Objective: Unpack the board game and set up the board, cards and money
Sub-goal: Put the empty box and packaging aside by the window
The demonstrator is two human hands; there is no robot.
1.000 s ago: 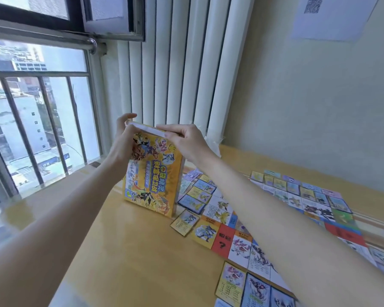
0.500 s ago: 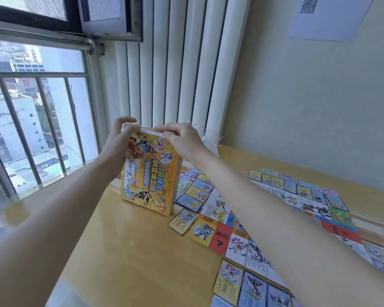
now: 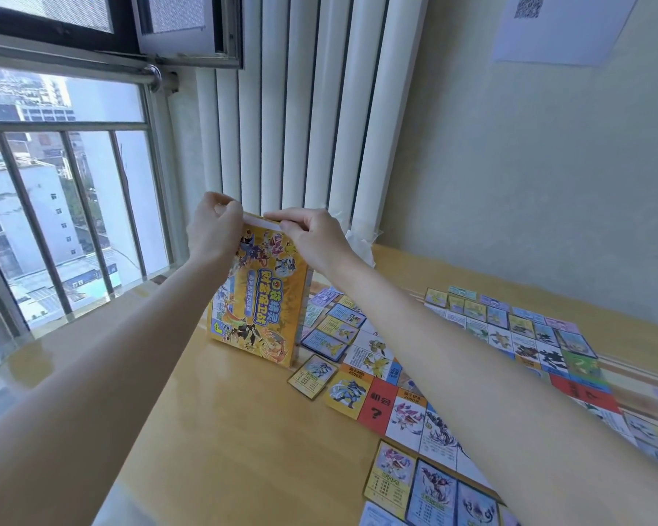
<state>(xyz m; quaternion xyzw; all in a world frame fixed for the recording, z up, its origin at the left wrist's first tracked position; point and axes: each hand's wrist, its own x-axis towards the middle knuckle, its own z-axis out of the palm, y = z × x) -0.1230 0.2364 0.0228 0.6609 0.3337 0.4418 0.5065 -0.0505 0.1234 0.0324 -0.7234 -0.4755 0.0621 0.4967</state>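
Head view: the yellow game box [image 3: 261, 298] stands upright on the wooden tabletop [image 3: 225, 430], just left of the unfolded board [image 3: 396, 396]. The left hand [image 3: 215, 231] and right hand [image 3: 312, 237] each pinch its top edge, grip closed on the box. Cards [image 3: 392, 476] lie beside the board.

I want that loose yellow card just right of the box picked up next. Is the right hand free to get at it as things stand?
Probably not at once: the right hand pinches the top edge of the box. The yellow card itself lies uncovered on the table, below that forearm.
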